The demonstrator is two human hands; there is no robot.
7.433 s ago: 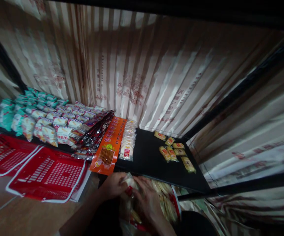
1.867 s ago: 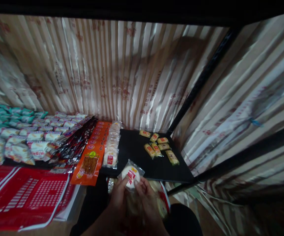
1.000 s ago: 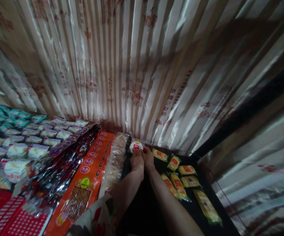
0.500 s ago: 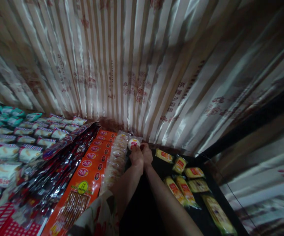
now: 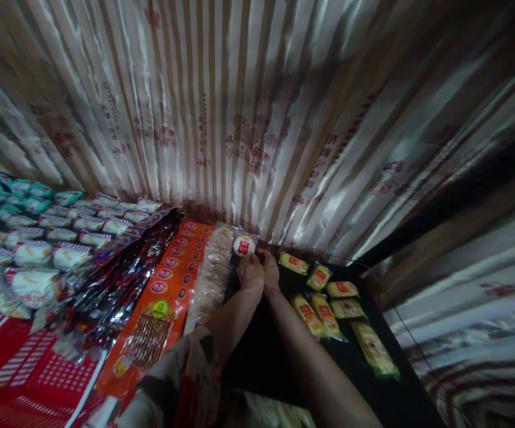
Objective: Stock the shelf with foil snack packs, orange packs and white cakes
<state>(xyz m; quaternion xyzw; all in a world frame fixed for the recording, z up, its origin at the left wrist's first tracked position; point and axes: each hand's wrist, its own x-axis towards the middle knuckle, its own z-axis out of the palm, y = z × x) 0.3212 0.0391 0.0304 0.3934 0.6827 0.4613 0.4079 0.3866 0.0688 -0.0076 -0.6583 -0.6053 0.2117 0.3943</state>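
A round white packet (image 5: pixel 244 245) with a red label, in clear wrap, lies at the back of the black tabletop (image 5: pixel 261 351) against the curtain. My left hand (image 5: pixel 251 273) is just in front of it, fingers curled in, their tips near the packet's lower edge. Close beside it on the right, my right hand (image 5: pixel 270 270) has its fingers bent toward the left hand. Both look closed; whatever may be between them is hidden. To their left runs a row of clear-wrapped round pale pieces (image 5: pixel 213 270).
Yellow-wrapped packets (image 5: pixel 322 315) lie to the right. Leftward are orange snack packs (image 5: pixel 150 309), dark shiny packets (image 5: pixel 128 279), white packets (image 5: pixel 34 252) and green ones (image 5: pixel 21 190). A red basket (image 5: pixel 30 368) stands front left. Behind hangs a striped curtain (image 5: pixel 222 119); a dark bar (image 5: pixel 454 196) slants right.
My hands have drawn back slightly from the round packet, so its lower part and label now show. The view has shifted, with more of the red basket showing and pale packets appearing at the bottom.
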